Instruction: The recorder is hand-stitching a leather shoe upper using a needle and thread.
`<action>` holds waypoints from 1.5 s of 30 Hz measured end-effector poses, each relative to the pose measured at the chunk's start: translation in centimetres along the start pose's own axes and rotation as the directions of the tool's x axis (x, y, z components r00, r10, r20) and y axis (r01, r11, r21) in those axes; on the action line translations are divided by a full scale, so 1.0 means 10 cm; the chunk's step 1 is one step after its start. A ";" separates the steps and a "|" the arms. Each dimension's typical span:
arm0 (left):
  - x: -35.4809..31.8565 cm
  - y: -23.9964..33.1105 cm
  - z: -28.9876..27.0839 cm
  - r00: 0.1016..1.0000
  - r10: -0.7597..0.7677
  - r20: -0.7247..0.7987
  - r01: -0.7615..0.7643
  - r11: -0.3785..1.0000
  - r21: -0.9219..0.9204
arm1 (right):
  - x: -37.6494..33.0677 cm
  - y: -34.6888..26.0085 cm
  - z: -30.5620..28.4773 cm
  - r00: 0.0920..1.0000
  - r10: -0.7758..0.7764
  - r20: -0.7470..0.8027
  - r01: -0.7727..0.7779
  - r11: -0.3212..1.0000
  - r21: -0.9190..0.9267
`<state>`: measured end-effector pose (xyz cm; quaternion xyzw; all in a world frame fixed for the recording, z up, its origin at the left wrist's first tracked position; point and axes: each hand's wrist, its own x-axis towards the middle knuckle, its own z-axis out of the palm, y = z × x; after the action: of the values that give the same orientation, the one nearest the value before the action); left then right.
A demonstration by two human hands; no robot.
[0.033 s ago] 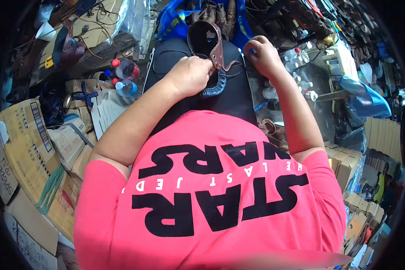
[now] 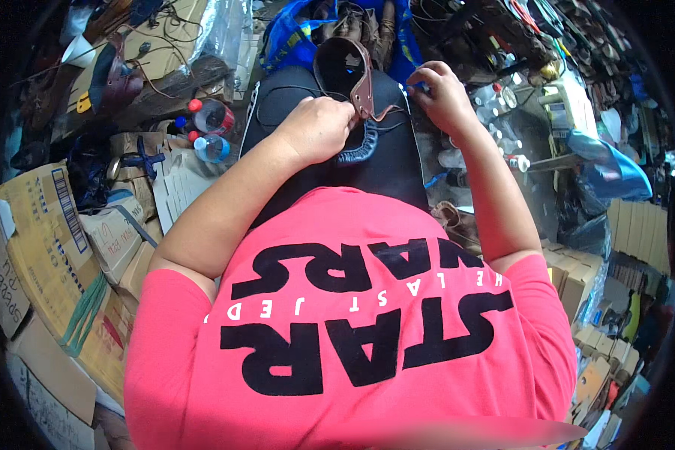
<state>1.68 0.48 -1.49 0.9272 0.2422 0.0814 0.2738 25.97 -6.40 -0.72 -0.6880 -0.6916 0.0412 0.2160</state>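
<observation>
Your brown piece looks like smooth leather. Your pink shirt is matt cloth; the red-capped bottle looks glossy plastic.

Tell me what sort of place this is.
Probably a cramped leather or shoe workshop: the left hand grips a brown leather-looking piece, a blue bag beyond it holds more brown pieces, and cardboard boxes crowd the left side.

Cluttered leather workshop, brown leather piece, heaped cardboard boxes
</observation>
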 end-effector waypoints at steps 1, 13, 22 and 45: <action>0.02 -0.03 0.00 1.000 0.015 -0.006 -0.015 1.000 -0.001 | 0.00 -0.01 -0.05 1.000 -0.005 -0.005 0.005 1.000 0.000; -0.09 -0.13 -0.06 0.995 0.094 -0.039 -0.087 0.984 0.158 | -0.03 -0.52 -0.04 0.846 -0.380 0.373 0.473 0.858 -0.199; -0.71 -0.34 -0.37 0.993 0.070 -0.098 -0.037 0.950 0.310 | -0.31 0.18 -0.08 0.923 -0.228 0.310 0.300 0.930 -0.211; -2.17 -1.88 -1.26 0.356 -0.547 -0.758 0.368 0.827 -0.424 | -1.55 2.01 -1.07 0.559 0.815 -0.152 -0.228 0.327 0.917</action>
<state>-28.37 9.42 -1.57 0.6261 0.5853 0.4700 0.2110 47.99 -23.02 -1.92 -0.6695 -0.1931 0.2097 0.6860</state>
